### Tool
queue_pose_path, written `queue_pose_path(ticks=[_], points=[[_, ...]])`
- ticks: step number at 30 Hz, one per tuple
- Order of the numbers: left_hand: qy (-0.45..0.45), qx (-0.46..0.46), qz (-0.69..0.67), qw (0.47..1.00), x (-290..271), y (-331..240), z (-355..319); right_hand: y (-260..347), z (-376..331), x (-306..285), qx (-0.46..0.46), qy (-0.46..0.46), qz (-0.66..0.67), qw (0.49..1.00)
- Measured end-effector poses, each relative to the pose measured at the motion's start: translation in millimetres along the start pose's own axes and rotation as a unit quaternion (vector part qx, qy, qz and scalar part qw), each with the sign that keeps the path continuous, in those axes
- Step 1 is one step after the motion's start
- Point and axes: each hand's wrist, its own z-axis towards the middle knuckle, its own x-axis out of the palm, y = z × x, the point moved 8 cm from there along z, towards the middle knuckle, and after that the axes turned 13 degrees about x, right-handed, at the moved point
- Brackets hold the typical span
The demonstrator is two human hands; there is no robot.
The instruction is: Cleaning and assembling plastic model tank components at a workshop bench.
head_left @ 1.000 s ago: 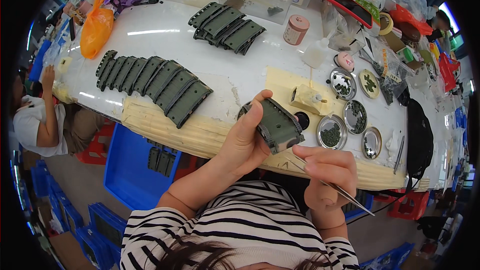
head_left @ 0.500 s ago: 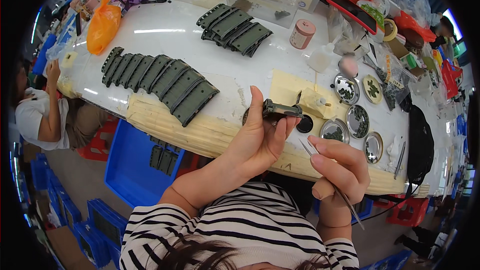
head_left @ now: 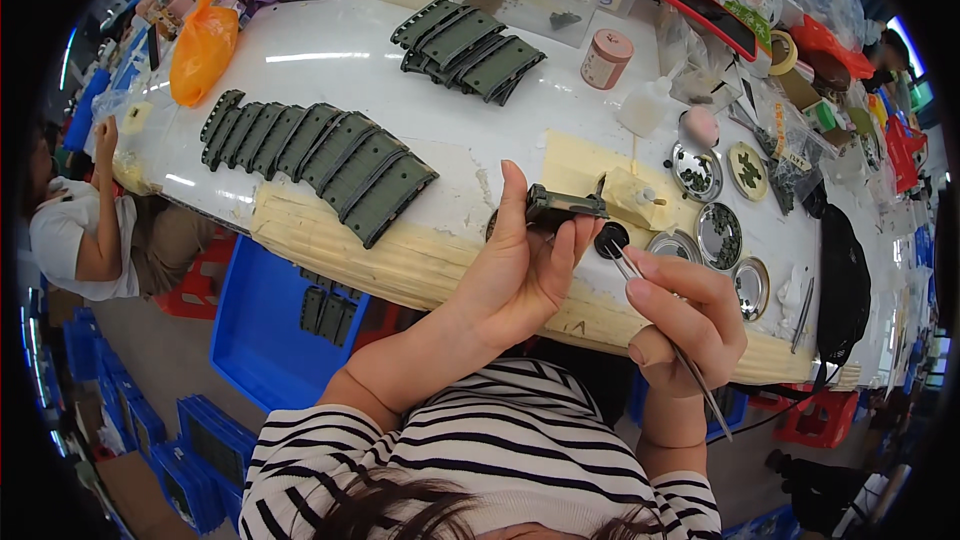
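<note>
My left hand [head_left: 525, 270] grips a dark green panel-like part [head_left: 562, 203], held up over the table's front edge and seen nearly edge-on. In my right hand [head_left: 690, 315] is a pair of metal tweezers [head_left: 690, 365], pinched between thumb and fingers. The tweezers' tips are over a small round black dish [head_left: 611, 237] just beside the left hand's fingers; whether they hold anything is too small to tell. Right of it stand several round metal tins, one of them [head_left: 719, 237] filled with small dark green pieces. A cream-coloured block [head_left: 637, 202] sits behind the held part.
A long row of similar green parts [head_left: 325, 165] lies to the left, a stack [head_left: 468, 50] farther back. A pink jar [head_left: 606, 58], a red-cased phone [head_left: 706, 15], plastic bags and a black bag [head_left: 842, 285] crowd the right. Below is a blue bin [head_left: 270, 330]. Another person sits far left.
My right hand has shifted slightly to the right, and the tweezers' tips have moved up to the black dish. The left hand keeps its hold on the green part.
</note>
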Motion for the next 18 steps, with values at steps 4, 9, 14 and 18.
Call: queue_pose_path(ticks=[4, 9, 14, 18], points=[[0.009, -0.005, 0.005, 1.0, 1.4, 1.0, 0.2, -1.2, 0.9, 0.2, 0.003, 0.002, -0.009, 1.0], [0.058, 0.012, -0.019, 0.998, -4.8, -3.1, 1.1, -9.0, 2.5, -7.5, 0.024, -0.019, 0.008, 1.0], [0.134, 0.222, 0.203, 0.944, 8.8, -24.3, -3.3, -30.0, -10.2, -6.6, 0.082, -0.094, 0.154, 0.98], [0.198, 0.207, 0.237, 0.929, 11.6, -30.8, -6.5, -26.5, -18.2, -1.8, 0.055, -0.052, 0.169, 0.983]])
